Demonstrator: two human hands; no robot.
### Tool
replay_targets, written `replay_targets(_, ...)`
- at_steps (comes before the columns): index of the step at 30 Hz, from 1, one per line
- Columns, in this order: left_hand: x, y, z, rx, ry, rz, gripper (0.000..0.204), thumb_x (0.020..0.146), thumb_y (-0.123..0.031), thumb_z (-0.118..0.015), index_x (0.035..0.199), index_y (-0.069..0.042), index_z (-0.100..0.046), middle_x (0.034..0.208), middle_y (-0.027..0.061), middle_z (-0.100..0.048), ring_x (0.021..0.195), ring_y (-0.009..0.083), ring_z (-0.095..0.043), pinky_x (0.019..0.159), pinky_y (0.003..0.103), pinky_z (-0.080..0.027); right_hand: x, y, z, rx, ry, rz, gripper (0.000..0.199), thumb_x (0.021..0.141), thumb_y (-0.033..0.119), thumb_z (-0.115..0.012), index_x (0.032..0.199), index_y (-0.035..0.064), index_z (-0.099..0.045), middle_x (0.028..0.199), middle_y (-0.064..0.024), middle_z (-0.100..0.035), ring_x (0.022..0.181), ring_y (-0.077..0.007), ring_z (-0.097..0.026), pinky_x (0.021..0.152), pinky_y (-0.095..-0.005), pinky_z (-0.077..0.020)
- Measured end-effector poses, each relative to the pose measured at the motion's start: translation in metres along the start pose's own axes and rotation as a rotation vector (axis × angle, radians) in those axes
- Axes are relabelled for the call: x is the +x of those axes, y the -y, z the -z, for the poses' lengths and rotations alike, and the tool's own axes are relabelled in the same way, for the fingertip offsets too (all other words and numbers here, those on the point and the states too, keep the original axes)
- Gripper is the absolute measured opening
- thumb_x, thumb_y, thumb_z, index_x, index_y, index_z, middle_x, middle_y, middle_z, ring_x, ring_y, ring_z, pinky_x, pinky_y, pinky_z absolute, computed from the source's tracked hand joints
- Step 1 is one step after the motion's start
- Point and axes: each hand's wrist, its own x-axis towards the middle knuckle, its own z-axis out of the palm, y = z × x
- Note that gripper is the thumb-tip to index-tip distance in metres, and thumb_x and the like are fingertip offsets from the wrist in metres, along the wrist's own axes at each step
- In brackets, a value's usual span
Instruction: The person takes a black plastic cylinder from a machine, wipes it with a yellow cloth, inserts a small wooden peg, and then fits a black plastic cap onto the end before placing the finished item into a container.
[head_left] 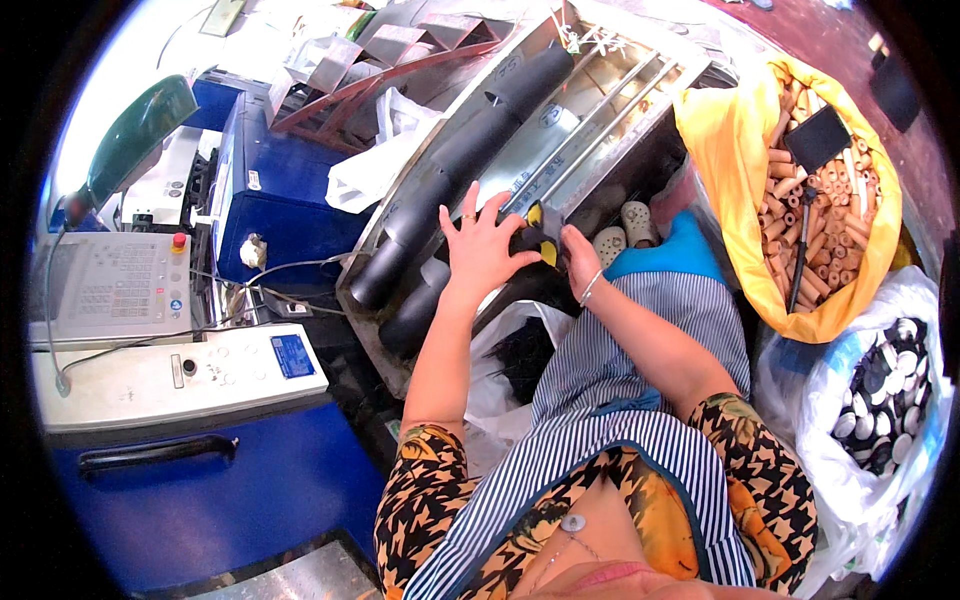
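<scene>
My left hand (482, 240) hovers over the metal tray (385, 350), fingers spread and thumb stretched out; nothing is gripped in it. Close by on the right, my right hand (581, 263) is turned edge-on against a small black and yellow piece (546, 252), which it seems to hold. That piece sits between the two hands; its kind is unclear, and some right fingers are hidden. A long black cylinder (470, 150) lies slanting in the tray beyond my left hand. Two thin metal rods (600, 125) run alongside it.
At right, a yellow bag (715, 130) holds many tan tubes, with a flat black device (817, 138) above them. Below it, a clear bag (800, 400) contains black and white round pieces. A blue machine (285, 180) and a control panel (110, 290) stand left.
</scene>
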Motion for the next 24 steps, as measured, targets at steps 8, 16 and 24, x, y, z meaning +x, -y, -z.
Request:
replay_targets(8, -0.038, 0.039, -0.008, -0.226, -0.282, 0.154, 0.036, 0.079, -0.023, -0.073, 0.107, -0.008, -0.057, 0.124, 0.0008, -0.058, 0.135, 0.0316, -0.039, 0.111, 0.060, -0.021, 0.008, 0.064, 0.026, 0.371, -0.119, 0.036, 0.025, 0.095, 0.026, -0.055, 0.103, 0.0051, -0.065, 0.103, -0.0078, -0.069, 0.096, -0.0223, -0.066, 0.090, -0.0338, -0.0503)
replay_targets(16, -0.080, 0.003, 0.042, -0.316, -0.677, 0.054, 0.023, 0.084, -0.016, -0.067, 0.098, -0.005, -0.053, 0.131, 0.0162, -0.053, 0.132, 0.0407, -0.039, 0.110, 0.051, -0.028, -0.070, 0.103, -0.078, -1.518, 0.384, 1.226, 0.053, 0.082, 0.031, -0.065, 0.131, 0.0149, -0.056, 0.147, -0.0073, -0.045, 0.140, -0.0315, -0.035, 0.114, -0.0490, -0.0254)
replay_targets(24, -0.104, -0.021, 0.029, -0.426, -0.849, 0.145, 0.027, 0.082, -0.014, -0.069, 0.102, -0.005, -0.054, 0.131, 0.0158, -0.052, 0.125, 0.0361, -0.045, 0.111, 0.051, -0.026, -0.084, 0.108, -0.132, -1.432, 0.552, 1.566, 0.045, 0.080, 0.047, -0.060, 0.116, 0.0186, -0.062, 0.137, -0.0038, -0.055, 0.131, -0.0280, -0.046, 0.113, -0.0521, -0.0257)
